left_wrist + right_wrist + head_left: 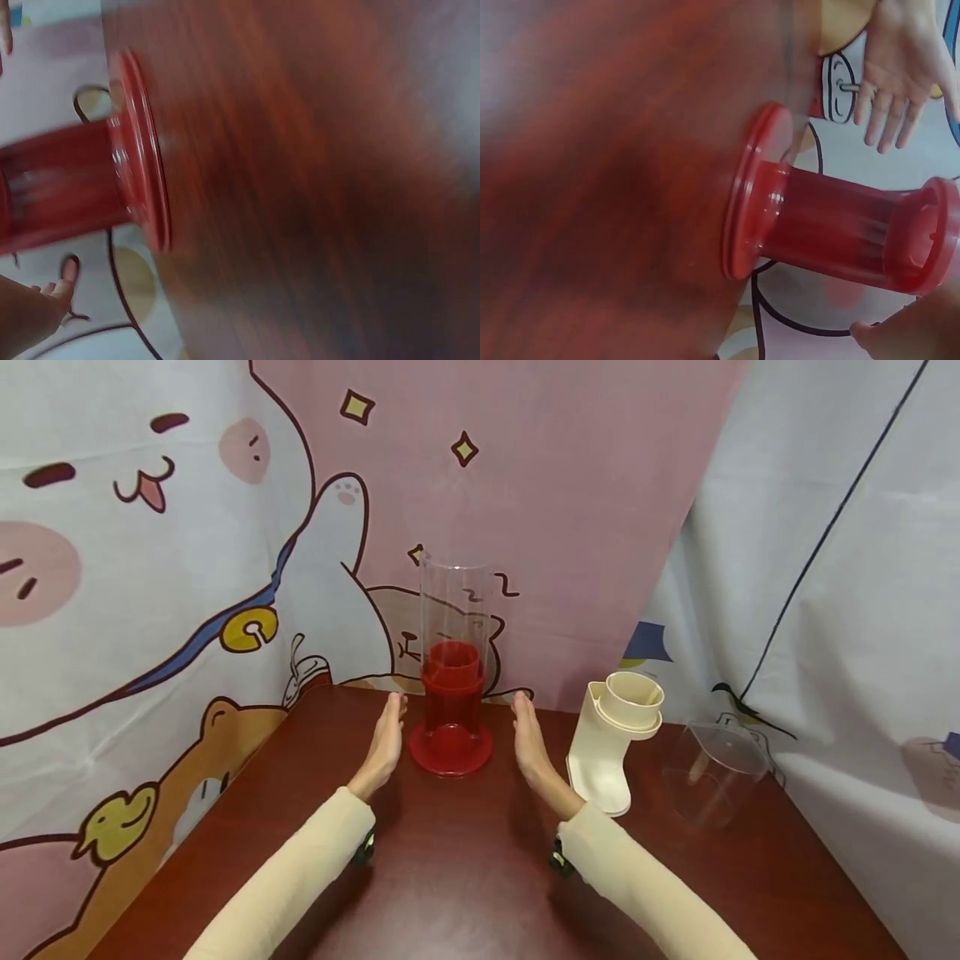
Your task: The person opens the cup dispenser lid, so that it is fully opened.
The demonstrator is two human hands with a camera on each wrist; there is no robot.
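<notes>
A red stand with a wide round foot stands near the back of the table, and a tall clear cylinder rises from its top. To its left is my left hand, fingers straight, apart from the stand. My right hand is held upright on the other side, also straight-fingered and apart from it. Both palms face the stand. In the right wrist view the red stand appears sideways, with the spread left hand beyond it. The left wrist view shows the stand's foot, somewhat blurred.
Right of my right hand stands a cream-coloured boot-shaped part with a round collar on top. Farther right is a clear plastic container, partly hard to make out. A cartoon-printed cloth hangs behind the dark red table.
</notes>
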